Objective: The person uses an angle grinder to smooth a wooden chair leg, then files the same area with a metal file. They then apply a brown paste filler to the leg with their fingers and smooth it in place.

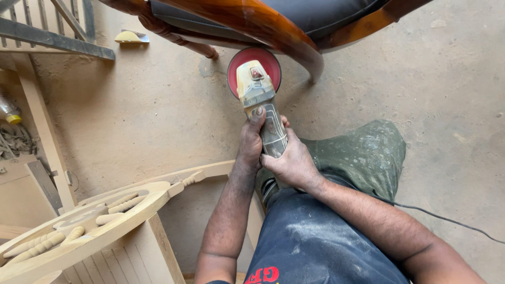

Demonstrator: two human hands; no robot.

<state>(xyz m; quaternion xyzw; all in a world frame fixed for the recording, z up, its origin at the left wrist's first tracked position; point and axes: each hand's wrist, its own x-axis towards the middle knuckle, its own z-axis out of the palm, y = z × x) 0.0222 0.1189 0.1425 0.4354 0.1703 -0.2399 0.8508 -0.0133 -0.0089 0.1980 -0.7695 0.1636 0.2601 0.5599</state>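
Observation:
Both my hands grip a dusty yellow-and-grey angle grinder [256,89]. Its red sanding disc [254,59] sits against the lower edge of a glossy brown varnished wooden chair frame [263,23] at the top of the view. My left hand [251,142] wraps the grinder's body from the left, thumb stretched forward along it. My right hand [291,162] clasps the rear of the handle just behind the left hand. The grinder's black cord [447,218] trails off to the right over the floor.
An unfinished pale wooden chair part [94,221] with turned spindles lies at lower left. More raw timber frames [47,31] stand at upper left. My knee in dusty green trousers [363,152] is bent to the right. The concrete floor [158,110] is covered in sawdust.

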